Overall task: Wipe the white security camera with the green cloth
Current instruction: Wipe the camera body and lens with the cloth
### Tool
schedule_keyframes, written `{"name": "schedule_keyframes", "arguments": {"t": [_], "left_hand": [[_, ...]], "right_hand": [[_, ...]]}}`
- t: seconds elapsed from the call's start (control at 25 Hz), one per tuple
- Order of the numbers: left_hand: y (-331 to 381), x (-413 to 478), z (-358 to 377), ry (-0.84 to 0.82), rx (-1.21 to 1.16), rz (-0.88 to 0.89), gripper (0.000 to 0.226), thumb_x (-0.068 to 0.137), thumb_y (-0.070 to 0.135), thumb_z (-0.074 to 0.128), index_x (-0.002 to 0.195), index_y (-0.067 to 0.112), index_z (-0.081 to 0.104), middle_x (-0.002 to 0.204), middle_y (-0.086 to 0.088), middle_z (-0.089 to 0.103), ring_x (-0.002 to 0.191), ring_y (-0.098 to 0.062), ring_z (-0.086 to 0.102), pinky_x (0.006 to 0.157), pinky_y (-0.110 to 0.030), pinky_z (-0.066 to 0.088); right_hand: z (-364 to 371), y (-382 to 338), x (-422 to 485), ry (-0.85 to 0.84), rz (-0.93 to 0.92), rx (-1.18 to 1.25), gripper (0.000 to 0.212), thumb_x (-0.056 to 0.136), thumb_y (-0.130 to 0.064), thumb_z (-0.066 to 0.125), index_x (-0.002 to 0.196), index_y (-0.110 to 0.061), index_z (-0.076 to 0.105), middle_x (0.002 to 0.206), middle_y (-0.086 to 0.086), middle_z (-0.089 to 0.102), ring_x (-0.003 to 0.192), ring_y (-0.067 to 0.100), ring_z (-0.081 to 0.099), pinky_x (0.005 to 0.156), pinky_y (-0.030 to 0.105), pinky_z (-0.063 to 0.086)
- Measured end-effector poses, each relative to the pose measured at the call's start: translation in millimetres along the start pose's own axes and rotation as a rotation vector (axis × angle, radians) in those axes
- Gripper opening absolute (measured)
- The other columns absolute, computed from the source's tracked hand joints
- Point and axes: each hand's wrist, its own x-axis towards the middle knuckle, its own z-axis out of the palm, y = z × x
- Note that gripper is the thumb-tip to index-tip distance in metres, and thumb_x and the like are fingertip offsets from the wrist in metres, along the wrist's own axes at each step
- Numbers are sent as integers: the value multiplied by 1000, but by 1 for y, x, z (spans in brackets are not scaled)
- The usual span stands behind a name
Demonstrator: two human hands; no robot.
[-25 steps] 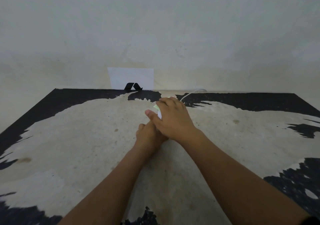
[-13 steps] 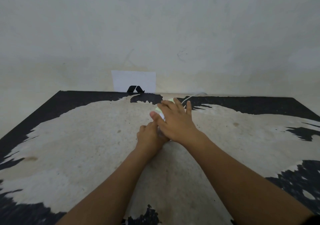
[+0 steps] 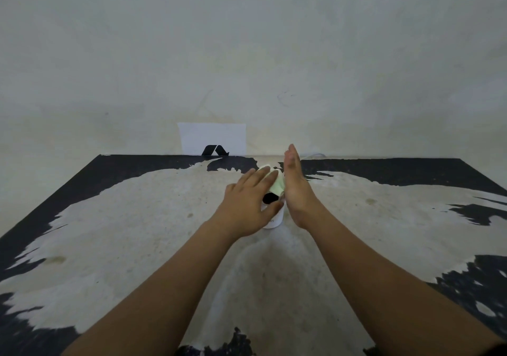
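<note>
Head view is showing both bare forearms reaching forward over a worn table (image 3: 137, 218), its pale surface patched with black. The white security camera (image 3: 274, 218) is standing near the far middle of the table, between the two hands; its round base is resting on the tabletop and its dark lens (image 3: 270, 198) is facing toward the viewer. The left hand (image 3: 247, 204) is lying over the camera's left side, its grip wrapping the body with the fingers extended across the top and the thumb pressing near the lens. The green cloth (image 3: 278, 184) is sitting on top of the camera, touching the left fingertips and the right palm. The right hand (image 3: 295, 188) is standing on edge against the camera's right side, its grip flat and unclenched, fingers straight together and pointing away toward the wall (image 3: 247, 53). A white sheet (image 3: 212, 136) bearing a black mark is leaning at the table's far edge.
</note>
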Motion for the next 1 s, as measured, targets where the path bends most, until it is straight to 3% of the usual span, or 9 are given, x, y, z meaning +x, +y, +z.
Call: {"name": "schedule_keyframes", "arguments": {"t": [0.2,0.24,0.32,0.4,0.48,0.6,0.76,0.84,1.0], "left_hand": [[-12,-5,18,4,-281,-161,81,86,58,47,151,30,8,152,0,39,133,-24,44,105,-41,38],[-14,-10,24,3,-338,-182,83,83,61,47,149,34,6,145,0,47,126,-24,51,102,-41,42],[-17,-19,37,-22,-365,-210,83,79,66,46,147,38,9,137,4,53,118,-21,55,98,-41,45],[-20,-24,49,-64,-327,-247,84,75,74,41,145,33,17,134,0,55,115,-22,55,95,-43,47],[-18,-26,50,-62,-385,-255,83,77,74,40,145,30,22,134,-2,52,117,-20,52,97,-41,46],[-7,-18,31,13,-704,-241,67,89,60,39,147,33,22,142,9,45,128,-10,45,101,-21,38],[-4,-7,22,66,-884,-322,69,86,68,24,147,36,25,153,8,37,139,-11,34,115,-35,27],[0,-16,28,53,-849,-342,62,89,65,24,146,39,27,148,6,44,134,-14,41,108,-32,31],[8,-36,34,20,-777,-388,53,95,56,23,141,33,36,140,2,50,118,-12,46,95,-27,30]], "right_hand": [[-9,24,-5,-56,151,68,105,60,-91,33,150,-38,16,158,-6,26,142,17,30,117,46,26],[-9,27,-6,-78,168,57,104,60,-92,32,148,-37,23,155,-8,31,139,16,34,116,46,28],[-10,28,-8,-97,181,39,73,76,-81,27,137,-45,37,145,-12,38,130,14,41,114,43,31],[-12,28,-8,-112,220,30,49,86,-70,22,129,-54,39,135,-10,42,120,14,44,109,39,34],[-13,26,-7,-128,229,15,52,89,-68,19,135,-51,36,135,-9,41,116,13,43,104,36,34],[-12,24,-7,-165,197,-11,53,91,-65,17,139,-49,31,145,-10,38,126,14,43,111,39,33],[-15,22,-6,-138,198,-17,37,98,-51,24,129,-49,43,141,-12,44,125,14,45,107,45,38],[-17,20,-4,-106,254,25,31,99,-43,30,120,-49,53,132,-13,51,115,13,51,99,47,43],[-16,20,-2,-85,267,19,32,99,-40,33,119,-48,57,130,-11,52,115,17,51,98,53,43]]}}
